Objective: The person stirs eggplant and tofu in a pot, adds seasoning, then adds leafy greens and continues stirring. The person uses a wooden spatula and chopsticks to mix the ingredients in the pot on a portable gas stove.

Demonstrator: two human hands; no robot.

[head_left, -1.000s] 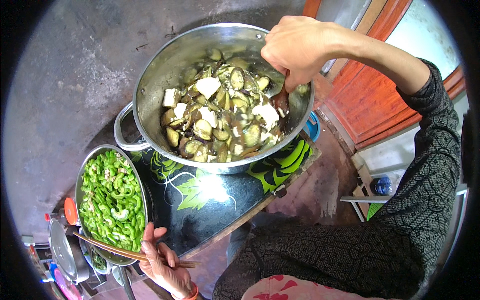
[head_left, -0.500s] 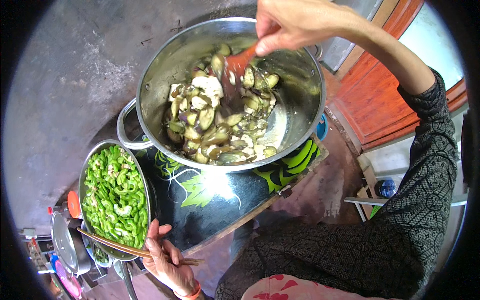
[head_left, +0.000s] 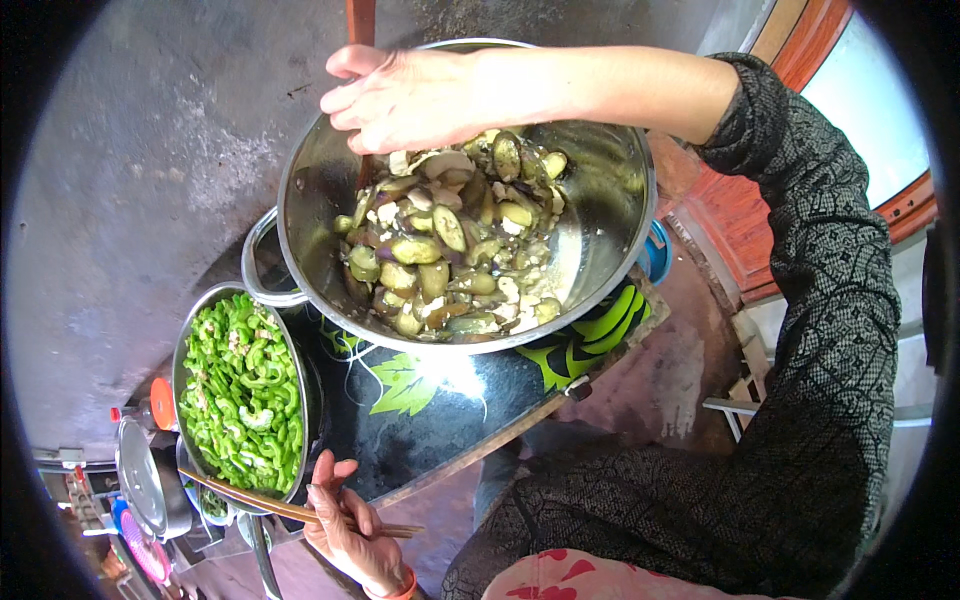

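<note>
My right hand (head_left: 405, 100) reaches over the far left part of a large steel pot (head_left: 615, 200), its fingers closed round a reddish-brown wooden spatula (head_left: 361, 22). The handle points up past my fingers. The lower end goes down at the pot's left wall, where food hides its tip. Sliced eggplant (head_left: 450, 235) mixed with white crumbly chunks fills the pot's left and middle. Low in the view, my left hand (head_left: 348, 530) grips a pair of wooden chopsticks (head_left: 250, 497). They lie across the near edge of a frying pan (head_left: 178, 375) full of chopped green vegetables (head_left: 245, 390).
Beneath the pot is a dark glass stove top (head_left: 400, 450) with green leaf patterns. A lidded pot (head_left: 150, 475), an orange lid (head_left: 163, 403) and a pink basket (head_left: 147, 550) stand at the lower left. A blue container (head_left: 656, 250) shows behind the pot's right side; a wooden door (head_left: 720, 230) is farther right.
My right hand has swept left across the pot with the spatula, whose handle now stands more upright. The eggplant has been turned over and shifted. My left hand keeps its hold on the chopsticks.
</note>
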